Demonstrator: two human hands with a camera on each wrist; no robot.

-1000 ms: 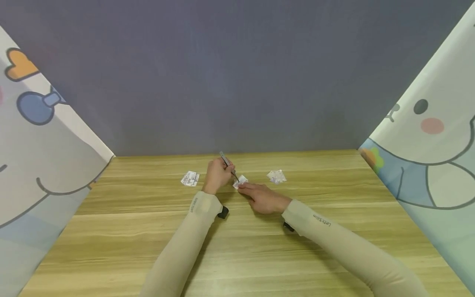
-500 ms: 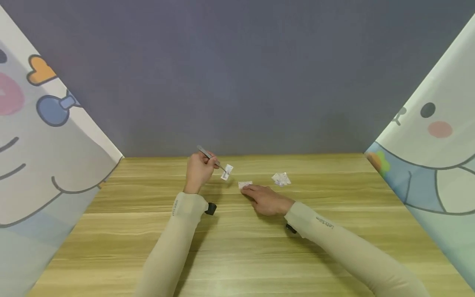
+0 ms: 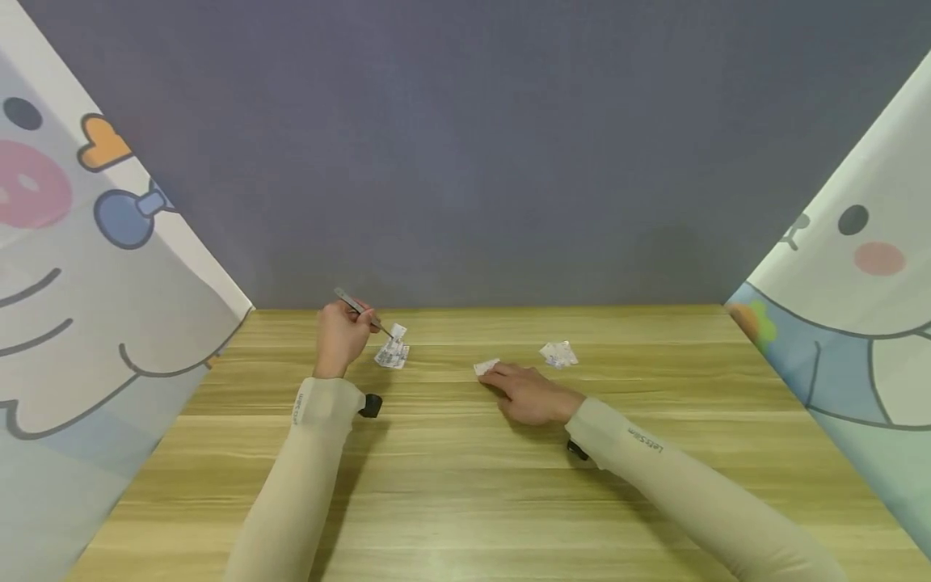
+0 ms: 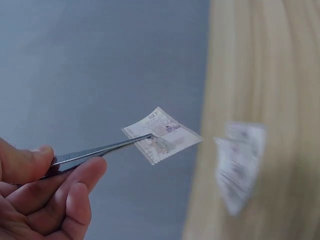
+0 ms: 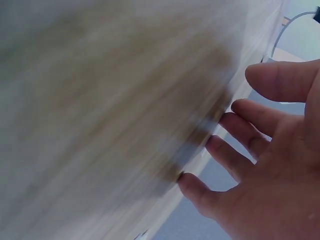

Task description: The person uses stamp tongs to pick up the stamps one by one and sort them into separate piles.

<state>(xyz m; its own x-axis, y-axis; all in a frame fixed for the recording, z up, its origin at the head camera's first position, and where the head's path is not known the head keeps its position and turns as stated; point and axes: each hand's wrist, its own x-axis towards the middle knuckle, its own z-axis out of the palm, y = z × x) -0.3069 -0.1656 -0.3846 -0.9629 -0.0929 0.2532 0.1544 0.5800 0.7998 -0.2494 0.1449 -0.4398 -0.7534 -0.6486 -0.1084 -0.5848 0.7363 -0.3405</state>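
My left hand (image 3: 342,335) pinches metal tweezers (image 4: 95,154) between thumb and fingers. Their tips grip a postage stamp (image 4: 162,136) with perforated edges, raised above the table. Just below it in the head view lies a pile of overlapping stamps (image 3: 391,356), blurred in the left wrist view. Toward the middle, my right hand (image 3: 531,394) rests with fingers extended, the fingertips on or at the edge of another stamp (image 3: 485,367). The fingers partly cover that stamp. Whether several are layered there I cannot tell.
A second pile of stamps (image 3: 558,354) lies on the wooden table (image 3: 451,485), right of the middle stamp. Behind the table's back edge stands a grey panel (image 3: 465,162). Cartoon-printed panels (image 3: 167,323) flank both sides.
The left hand has lifted a stamp with the tweezers from the middle and carried it left, over toward the left pile. My right hand has stayed by the middle stamp.
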